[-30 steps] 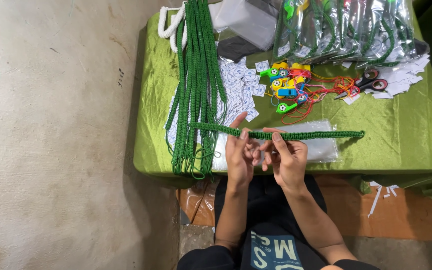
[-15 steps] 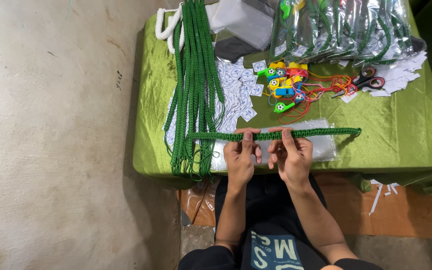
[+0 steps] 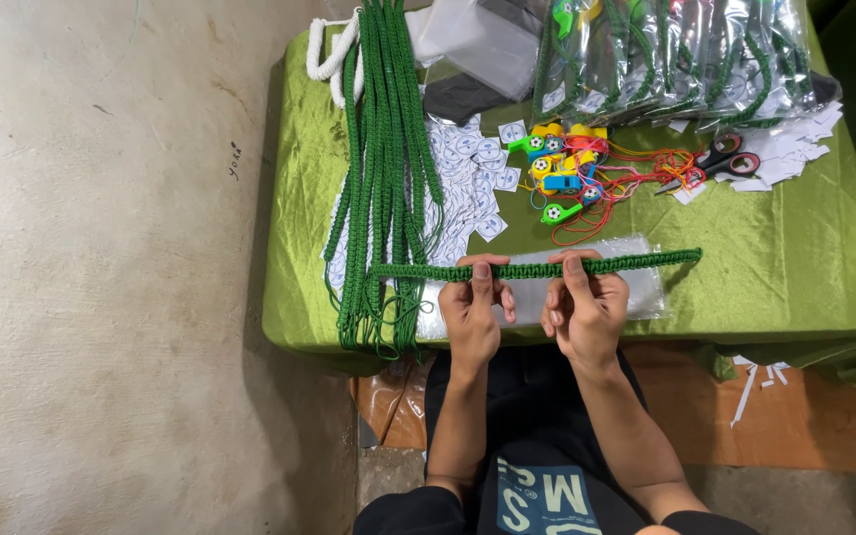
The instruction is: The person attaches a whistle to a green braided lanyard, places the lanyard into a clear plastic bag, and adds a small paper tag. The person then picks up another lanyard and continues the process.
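Observation:
Both my hands hold one green braided cord stretched level across the near side of the table. My left hand grips it left of centre, thumb on top. My right hand grips it just to the right, thumb also on top. Under the cord lies a clear plastic bag on the green tablecloth. The cord's left end reaches a hanging bundle of several green braided cords.
Small white paper labels are scattered mid-table. Colourful plastic whistles with red strings lie beside red-handled scissors. Bagged cords fill the far right; a white cord sits far left. A concrete floor lies to the left.
My hands have shifted from fiddling with the cord's middle to gripping it side by side, thumbs on top. The cord now lies straight and level.

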